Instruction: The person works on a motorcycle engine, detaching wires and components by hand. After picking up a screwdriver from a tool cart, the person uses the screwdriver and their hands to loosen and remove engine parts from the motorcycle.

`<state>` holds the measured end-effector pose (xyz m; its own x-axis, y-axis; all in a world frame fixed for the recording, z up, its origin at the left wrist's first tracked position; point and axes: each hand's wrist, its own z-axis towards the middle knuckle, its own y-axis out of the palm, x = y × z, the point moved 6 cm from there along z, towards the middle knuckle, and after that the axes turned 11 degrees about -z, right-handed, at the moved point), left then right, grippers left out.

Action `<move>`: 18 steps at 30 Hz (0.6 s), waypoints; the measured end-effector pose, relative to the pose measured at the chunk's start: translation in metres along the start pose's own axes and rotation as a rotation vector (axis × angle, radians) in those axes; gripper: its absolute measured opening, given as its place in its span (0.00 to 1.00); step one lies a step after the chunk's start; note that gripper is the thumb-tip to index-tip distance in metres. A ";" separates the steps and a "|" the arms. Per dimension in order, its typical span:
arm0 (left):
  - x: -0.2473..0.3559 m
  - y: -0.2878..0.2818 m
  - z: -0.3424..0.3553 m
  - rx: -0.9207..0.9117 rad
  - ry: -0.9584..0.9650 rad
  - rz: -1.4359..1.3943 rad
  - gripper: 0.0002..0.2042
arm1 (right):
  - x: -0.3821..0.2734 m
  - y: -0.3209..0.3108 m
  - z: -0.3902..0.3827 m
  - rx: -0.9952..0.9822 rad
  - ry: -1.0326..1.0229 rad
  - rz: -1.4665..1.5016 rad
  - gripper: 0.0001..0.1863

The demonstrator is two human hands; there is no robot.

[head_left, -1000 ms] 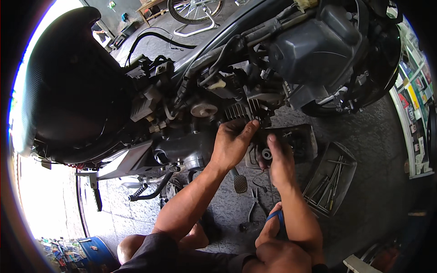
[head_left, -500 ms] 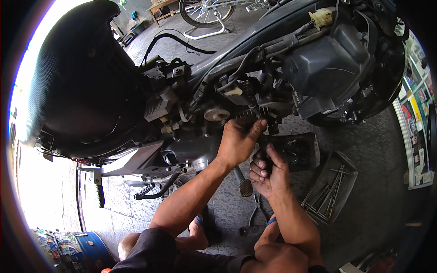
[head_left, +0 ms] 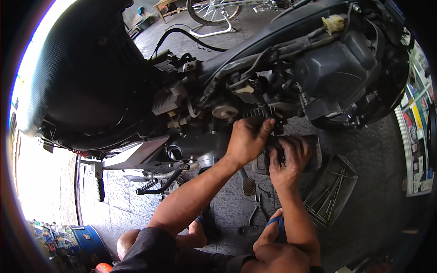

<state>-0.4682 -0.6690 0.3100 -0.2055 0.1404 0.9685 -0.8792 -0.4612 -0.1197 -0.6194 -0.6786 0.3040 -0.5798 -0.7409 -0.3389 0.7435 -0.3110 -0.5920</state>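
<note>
A motorbike with its side covers off fills the upper view, its engine [head_left: 211, 141] bare at the middle. My left hand [head_left: 248, 142] is closed at the engine's right side, with the thumb pressed along a dark part near the cylinder fins. Whatever it grips is hidden by the fingers. Just right of it, my right hand [head_left: 291, 161] has soot-dark fingers, bent and spread, with a gap beside the thumb. They reach over the edge of a dark tray [head_left: 318, 152], and nothing shows plainly between them.
A metal tray of long tools [head_left: 331, 193] lies on the floor at right. Pliers [head_left: 258, 210] rest between my feet, below the foot pedal [head_left: 248, 186]. At lower left stands a blue drum [head_left: 91, 241]. Behind the motorbike is a spoked wheel [head_left: 214, 10].
My right hand has uncurled from a fist and moved up and right to the dark tray. My left hand keeps its place at the engine. The whole view has shifted slightly.
</note>
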 end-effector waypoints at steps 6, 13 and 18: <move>0.008 -0.006 -0.002 0.031 0.036 0.108 0.13 | 0.007 0.052 -0.041 -0.168 1.301 1.048 0.11; 0.000 -0.006 -0.002 -0.005 -0.091 -0.016 0.14 | 0.017 0.042 -0.040 -0.388 1.091 1.233 0.24; -0.002 -0.001 0.001 -0.009 -0.060 -0.021 0.13 | -0.006 -0.005 -0.010 -0.143 0.276 0.459 0.26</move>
<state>-0.4667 -0.6699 0.3080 -0.1611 0.0964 0.9822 -0.8870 -0.4505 -0.1013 -0.6226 -0.6662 0.3013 -0.2868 -0.5920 -0.7532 0.8991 0.1051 -0.4250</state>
